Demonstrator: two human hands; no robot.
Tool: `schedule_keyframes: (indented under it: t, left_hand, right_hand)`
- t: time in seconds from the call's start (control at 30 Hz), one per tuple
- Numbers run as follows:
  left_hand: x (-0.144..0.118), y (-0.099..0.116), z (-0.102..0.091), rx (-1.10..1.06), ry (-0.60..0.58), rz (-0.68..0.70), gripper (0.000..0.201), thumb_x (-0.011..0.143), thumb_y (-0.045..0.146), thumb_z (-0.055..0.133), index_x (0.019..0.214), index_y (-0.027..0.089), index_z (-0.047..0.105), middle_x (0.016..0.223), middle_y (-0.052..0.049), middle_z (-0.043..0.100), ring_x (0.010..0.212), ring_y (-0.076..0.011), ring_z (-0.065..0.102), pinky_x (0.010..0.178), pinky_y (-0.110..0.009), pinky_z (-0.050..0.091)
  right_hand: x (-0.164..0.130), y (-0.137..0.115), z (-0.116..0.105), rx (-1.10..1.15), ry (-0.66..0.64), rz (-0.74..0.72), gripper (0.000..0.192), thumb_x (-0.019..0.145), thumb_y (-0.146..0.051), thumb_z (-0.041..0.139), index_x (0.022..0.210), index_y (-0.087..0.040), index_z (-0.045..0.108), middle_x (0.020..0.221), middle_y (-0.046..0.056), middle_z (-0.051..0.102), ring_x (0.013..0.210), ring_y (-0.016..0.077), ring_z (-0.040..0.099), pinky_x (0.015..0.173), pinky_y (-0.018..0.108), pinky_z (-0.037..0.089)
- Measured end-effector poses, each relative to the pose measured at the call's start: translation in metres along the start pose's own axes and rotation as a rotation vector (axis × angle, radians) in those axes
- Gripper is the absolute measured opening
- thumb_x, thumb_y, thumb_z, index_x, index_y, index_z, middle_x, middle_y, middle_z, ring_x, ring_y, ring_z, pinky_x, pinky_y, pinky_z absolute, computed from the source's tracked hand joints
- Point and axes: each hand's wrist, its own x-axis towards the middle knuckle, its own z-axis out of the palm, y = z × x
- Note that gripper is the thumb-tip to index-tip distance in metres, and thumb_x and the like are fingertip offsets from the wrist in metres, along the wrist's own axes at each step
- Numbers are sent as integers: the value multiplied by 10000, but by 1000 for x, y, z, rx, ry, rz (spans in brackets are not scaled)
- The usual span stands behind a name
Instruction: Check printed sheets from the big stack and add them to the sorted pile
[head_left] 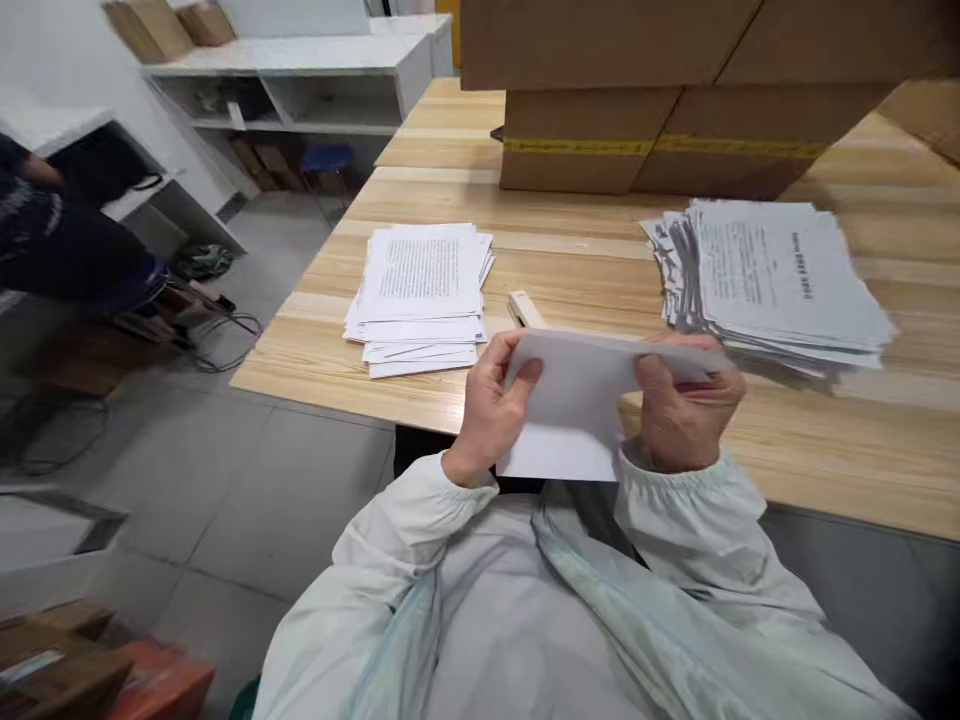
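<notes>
Between my two hands are white sheets of paper (574,400), held near the table's front edge with their blank side toward me. My left hand (499,400) pinches the left edge, thumb on the near face. On the right edge, my right hand (686,405) is closed with its thumb over the paper. A stapler (526,310), pale in colour, lies just behind the sheets and is partly covered by them. To the left rests a stack of printed papers (427,290). A taller, uneven stack of printed papers (780,280) sits to the right.
Cardboard boxes (592,130) with yellow tape are piled at the back of the wooden table (337,300). A person (67,230) sits at the far left beside a desk. White shelving (300,70) and a blue stool (327,158) stand behind. Boxes (67,660) lie on the floor, lower left.
</notes>
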Motion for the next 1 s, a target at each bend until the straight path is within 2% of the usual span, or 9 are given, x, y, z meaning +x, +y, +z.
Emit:
schedule_keyframes:
  t: [0.07, 0.13, 0.27, 0.33, 0.43, 0.57, 0.73, 1.0]
  left_hand:
    - [1, 0, 2, 0, 55, -37, 140, 852, 298, 684, 913, 191, 616, 823, 13, 623, 771, -118, 551, 736, -237, 434]
    - [2, 5, 3, -7, 98, -19, 171, 840, 326, 711, 892, 195, 614, 805, 18, 627, 759, -117, 561, 733, -238, 443]
    - [10, 34, 2, -31, 152, 182, 237, 825, 398, 750, 906, 220, 616, 832, 22, 649, 794, -123, 607, 761, -254, 465]
    - [15, 52, 1, -10, 161, 288, 209, 843, 396, 736, 917, 234, 627, 833, 24, 650, 821, -131, 624, 783, -269, 468]
    - [18, 70, 2, 8, 148, 373, 110, 888, 351, 690, 934, 259, 652, 849, 27, 665, 842, -132, 633, 797, -282, 476]
    - [18, 66, 2, 40, 123, 372, 137, 892, 377, 683, 935, 253, 644, 851, 23, 656, 845, -132, 630, 798, -281, 482]
    - [17, 52, 3, 62, 82, 310, 253, 886, 475, 660, 946, 233, 615, 859, 6, 627, 905, -153, 627, 821, -281, 472]
    - [15, 53, 4, 85, 54, 288, 251, 899, 470, 645, 987, 238, 611, 925, -2, 632, 892, -136, 617, 798, -254, 472]
  right_hand:
    - [0, 4, -2, -9, 11, 32, 273, 711, -429, 827, 783, -205, 688, 749, 4, 673, 669, 162, 615, 629, 318, 491]
    - [-1, 6, -5, -9, -44, 77, 298, 688, -452, 839, 785, -211, 691, 751, 6, 686, 666, 172, 627, 626, 331, 508]
    - [-3, -3, -11, -2, -322, 181, 285, 640, -434, 869, 767, -239, 704, 791, 8, 735, 712, 211, 676, 636, 369, 561]
    - [-3, -10, -12, -43, -366, 110, 194, 677, -377, 848, 731, -254, 708, 799, 0, 746, 758, 231, 695, 686, 391, 578]
    - [-2, -14, -11, -112, -302, 2, 157, 740, -337, 801, 652, -275, 687, 740, -15, 732, 736, 234, 690, 698, 398, 573]
    - [-1, -6, -9, -156, -306, 66, 224, 747, -387, 791, 603, -277, 659, 670, -3, 710, 643, 236, 656, 610, 396, 554]
    - [-4, 4, -9, -116, -350, 130, 166, 725, -411, 804, 775, -269, 735, 856, 18, 772, 819, 268, 721, 759, 441, 603]
    - [-4, 12, -9, -81, -324, 120, 243, 672, -370, 840, 863, -249, 750, 944, 19, 777, 902, 243, 721, 842, 428, 593]
